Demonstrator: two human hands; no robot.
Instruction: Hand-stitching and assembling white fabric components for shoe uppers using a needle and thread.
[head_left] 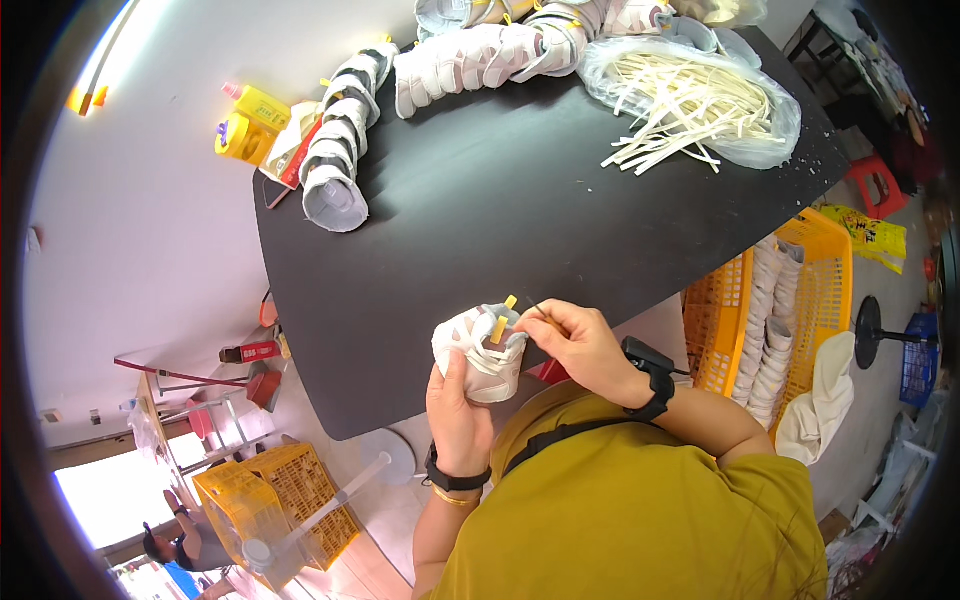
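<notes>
My left hand (462,425) is wrapped round a small white-and-pale-pink shoe upper (482,375) at the near edge of the dark table. Two short yellow tabs (499,328) stick up from the upper's opening. At the opening's right side, my right hand (582,345) is closed in a pinch round a thin dark pointed tool (538,309), whose exact kind is too small to make out. Its fingertips are at the rim of the upper and appear to touch it.
Nested shoe uppers lie in rows (480,65) along the far side of the black table (440,200). Far right sits a plastic bag of cream strips (700,100). Yellow bottles (250,125) stand far left. An orange crate (815,265) holding more uppers is at my right.
</notes>
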